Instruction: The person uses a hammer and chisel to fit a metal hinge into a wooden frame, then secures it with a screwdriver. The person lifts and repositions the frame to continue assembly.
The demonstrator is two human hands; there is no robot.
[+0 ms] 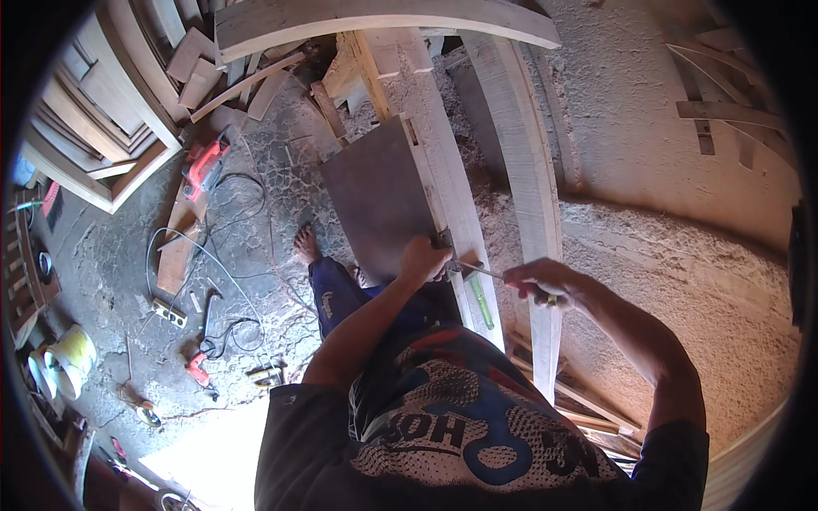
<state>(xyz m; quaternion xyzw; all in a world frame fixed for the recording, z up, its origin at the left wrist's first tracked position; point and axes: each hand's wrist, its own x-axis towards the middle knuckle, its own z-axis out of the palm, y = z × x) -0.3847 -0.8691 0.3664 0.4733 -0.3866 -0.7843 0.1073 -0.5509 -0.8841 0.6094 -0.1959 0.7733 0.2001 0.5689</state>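
Observation:
My right hand [541, 284] is wrapped round the handle of a screwdriver [481, 270]. Its thin shaft points left to a small metal piece [452, 266] at the edge of a dark brown board [375, 196]. At that same edge, close to the screwdriver's tip, my left hand [423, 260] is closed, with its fingertips by the metal piece. What those fingers pinch is too small to make out. The board lies against a long pale timber beam [452, 179]. A green-handled tool [481, 302] rests on the beam, just below the screwdriver.
Another long plank [532, 187] runs along the right, and a curved beam [383, 25] crosses the far end. On the floor at left are a red power planer [204, 162], a power strip [169, 312], a red drill [198, 369] and loose cables. Wooden frames [106, 111] stand at far left.

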